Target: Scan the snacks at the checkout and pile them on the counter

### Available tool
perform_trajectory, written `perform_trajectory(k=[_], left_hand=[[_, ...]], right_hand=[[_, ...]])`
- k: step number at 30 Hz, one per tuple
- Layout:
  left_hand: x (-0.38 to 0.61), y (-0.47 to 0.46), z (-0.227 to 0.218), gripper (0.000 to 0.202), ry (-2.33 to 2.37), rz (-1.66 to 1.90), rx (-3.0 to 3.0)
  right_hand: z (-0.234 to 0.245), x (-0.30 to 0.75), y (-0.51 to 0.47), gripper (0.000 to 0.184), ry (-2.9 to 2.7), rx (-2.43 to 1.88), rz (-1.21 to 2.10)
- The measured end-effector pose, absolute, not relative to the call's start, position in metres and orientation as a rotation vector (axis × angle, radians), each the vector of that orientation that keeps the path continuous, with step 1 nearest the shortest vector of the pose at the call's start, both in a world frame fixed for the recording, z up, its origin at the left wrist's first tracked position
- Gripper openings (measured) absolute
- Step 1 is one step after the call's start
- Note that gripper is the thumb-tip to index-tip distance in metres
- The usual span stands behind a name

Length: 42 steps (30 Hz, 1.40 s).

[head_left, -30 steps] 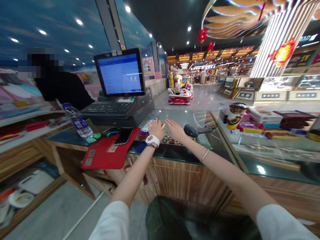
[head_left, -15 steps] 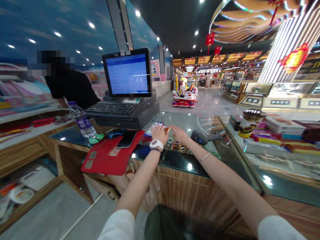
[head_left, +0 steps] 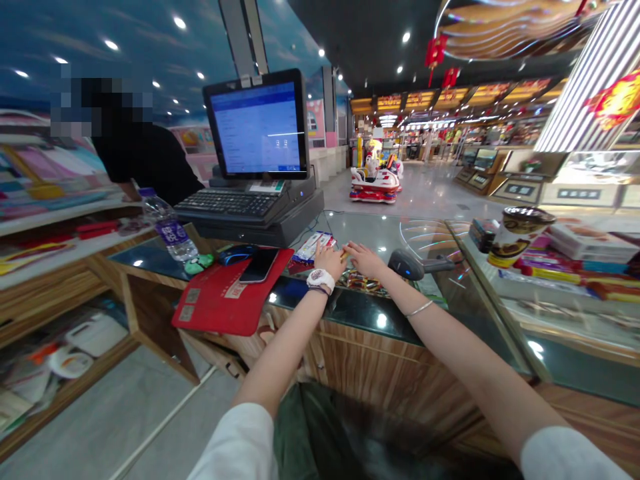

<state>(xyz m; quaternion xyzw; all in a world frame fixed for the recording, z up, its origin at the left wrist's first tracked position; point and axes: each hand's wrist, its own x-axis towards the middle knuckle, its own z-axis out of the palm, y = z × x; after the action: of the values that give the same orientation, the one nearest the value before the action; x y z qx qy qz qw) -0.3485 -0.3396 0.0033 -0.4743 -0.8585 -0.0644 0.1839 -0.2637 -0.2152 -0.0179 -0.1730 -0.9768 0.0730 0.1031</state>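
Head view, looking down over a shop's glass counter: the left hand and right hand reach forward side by side, their fingertips close together. Just between them sits a small yellowish item, too small and partly hidden to identify. The left fingers curve forward, and the right fingers stretch toward the item, slightly apart. Whether either hand is pinching it, I cannot tell. Both arms extend straight out over the counter, palms down, with a white watch on the left wrist and a thin bangle on the right. A wrapped snack bar lies just beyond the left hand, and a row of small snack packets lies under the right. A barcode scanner rests near the right hand. To the left, a phone lies on a red mat, beside a computer mouse and a water bottle. Behind them stand a keyboard and a monitor. A co-worker in black stands beyond the till. On the right, a snack cup stands among boxed goods.
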Motion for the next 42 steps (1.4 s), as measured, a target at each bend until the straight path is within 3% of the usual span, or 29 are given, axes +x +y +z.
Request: perform_trajectory(k=[11, 25, 42], left_hand=[[-0.347, -0.348, 0.014, 0.03, -2.286, -0.395, -1.441], [-0.347, -0.339, 0.023, 0.025, -1.695, -0.595, -1.679], [-0.268, -0.231, 0.053, 0.034, -1.447, -0.586, -1.871]], right_hand=[[-0.011, -0.259, -0.212, 0.064, -2.731, -0.406, 0.275], [0.032, -0.205, -0.196, 0.033, -2.354, -0.115, -0.221], [0.033, -0.107, -0.124, 0.031, -2.081, -0.388, -0.388]])
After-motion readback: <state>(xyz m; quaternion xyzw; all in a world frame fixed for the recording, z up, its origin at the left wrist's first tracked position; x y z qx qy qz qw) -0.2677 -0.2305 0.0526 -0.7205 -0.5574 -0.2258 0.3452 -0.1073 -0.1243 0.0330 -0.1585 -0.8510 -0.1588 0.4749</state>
